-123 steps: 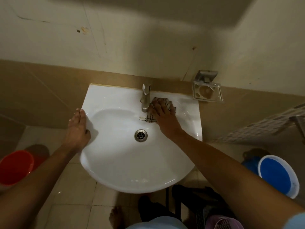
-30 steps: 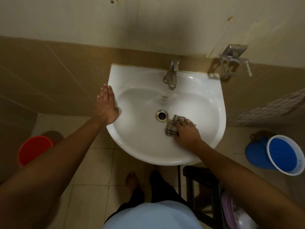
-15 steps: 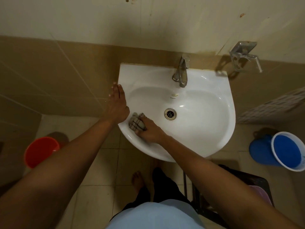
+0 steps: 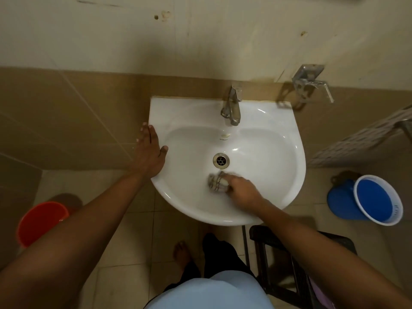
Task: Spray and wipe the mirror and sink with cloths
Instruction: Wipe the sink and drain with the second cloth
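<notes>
- One white ceramic wall-mounted sink (image 4: 276,139) is seen from above.
- The left hand (image 4: 149,154) is laid flat, fingers extended and released, on the sink's left rim.
- A small crumpled checked cloth (image 4: 217,182) is grasped by the right hand (image 4: 242,188) inside the sink bowl, just below its round metal drain (image 4: 221,160).

We see a dim, yellowish scene; glare spots shine on the white sink (image 4: 278,139), the cloth (image 4: 217,182) blurs, and the wide lens bends the edges.
</notes>
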Motion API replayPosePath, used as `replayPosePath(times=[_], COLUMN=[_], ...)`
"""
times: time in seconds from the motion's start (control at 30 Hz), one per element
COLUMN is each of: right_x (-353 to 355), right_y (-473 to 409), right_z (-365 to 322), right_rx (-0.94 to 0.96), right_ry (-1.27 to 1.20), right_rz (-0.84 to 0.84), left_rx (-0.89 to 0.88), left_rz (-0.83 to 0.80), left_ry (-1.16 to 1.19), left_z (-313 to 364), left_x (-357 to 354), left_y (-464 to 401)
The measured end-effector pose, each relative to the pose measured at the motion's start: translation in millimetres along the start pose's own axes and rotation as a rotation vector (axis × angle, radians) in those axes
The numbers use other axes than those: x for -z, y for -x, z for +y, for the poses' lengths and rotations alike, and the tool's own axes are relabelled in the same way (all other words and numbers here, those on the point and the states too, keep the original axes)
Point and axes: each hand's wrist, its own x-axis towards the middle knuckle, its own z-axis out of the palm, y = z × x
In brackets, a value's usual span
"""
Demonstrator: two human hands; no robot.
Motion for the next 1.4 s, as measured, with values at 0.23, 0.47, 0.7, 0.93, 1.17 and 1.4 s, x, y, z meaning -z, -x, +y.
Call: replayPosePath(times=[0.23, 0.47, 0.7, 0.93, 1.17, 1.4], right_x=[48.3, 67.1, 15.4, 25.4, -58.5, -35.1], right_y=[-35.7, -115.8, -130.2, -157.6, -86.5, -76.6], right_z=[43.2, -4.0, -59.3, -138.1, -139.9, -5.4], right_rx=[-0.793, -0.773, -0.730, -0.368, 0.113, 0.434], right_ry=[-1.378, -1.532, -1.513, -0.216, -0.239, 0.261], right_rz=[0.769, 0.691, 0.328, -0.205, 0.023, -0.128], left_rx=[0.010, -0.002, 0.017, 0.067, 0.065, 0.056], left_rz=[0.004, -0.009, -0.036, -0.046, -0.058, -0.060], left_ry=[-0.008, -0.022, 0.009, 0.149, 0.179, 0.174], left_z=[-0.3, 0.8, 1.1, 7.4, 3.0, 2.7], left_x=[-1.5, 0.2, 3.5, 7.7, 6.7, 4.8], left_y=[-0.6, 0.1, 1.7, 3.0, 0.2, 0.3])
